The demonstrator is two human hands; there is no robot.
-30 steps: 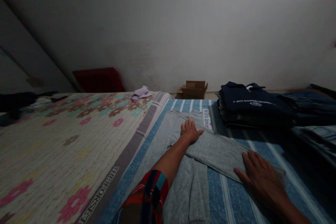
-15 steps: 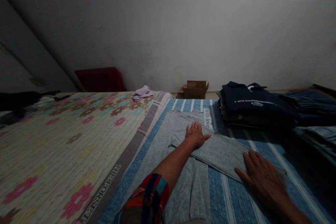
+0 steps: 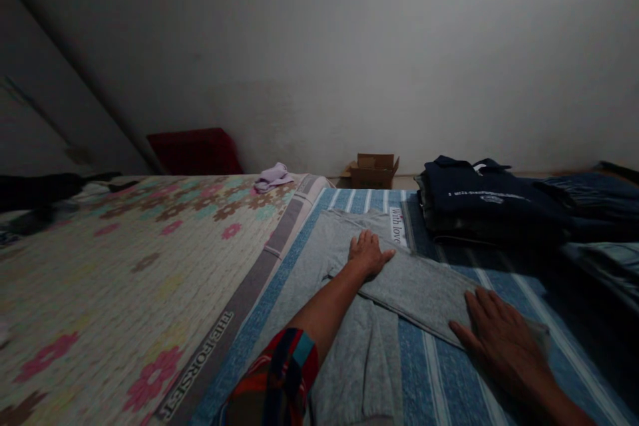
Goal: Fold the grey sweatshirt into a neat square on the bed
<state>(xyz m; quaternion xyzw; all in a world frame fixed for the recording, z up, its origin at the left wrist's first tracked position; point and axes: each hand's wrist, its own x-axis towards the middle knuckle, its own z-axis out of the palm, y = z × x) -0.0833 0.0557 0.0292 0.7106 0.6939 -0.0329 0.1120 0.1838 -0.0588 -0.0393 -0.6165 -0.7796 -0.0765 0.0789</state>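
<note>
A grey long-sleeved top [image 3: 344, 339] lies flat, one sleeve stretched out to the right across a blue striped bedcover [image 3: 419, 366]. My left hand [image 3: 368, 253] rests palm down on the upper part of the top, near the start of that sleeve, fingers extended. Toward the sleeve's cuff end, my right hand [image 3: 499, 333] lies flat with its thumb apart, covering part of the cloth. Neither hand grips anything. The second sleeve runs down along the body of the top toward me.
Dark folded clothes [image 3: 484, 200] are stacked at the right, with folded jeans [image 3: 599, 193] beside them. A flowered mat [image 3: 150, 279] covers the left side, with a lilac cloth [image 3: 273, 177] at its far edge. Against the wall are a cardboard box [image 3: 374, 172] and a red object [image 3: 194, 150].
My left hand has shifted very slightly left on the grey top. My right hand stays on the sleeve. The view has turned a little to the left.
</note>
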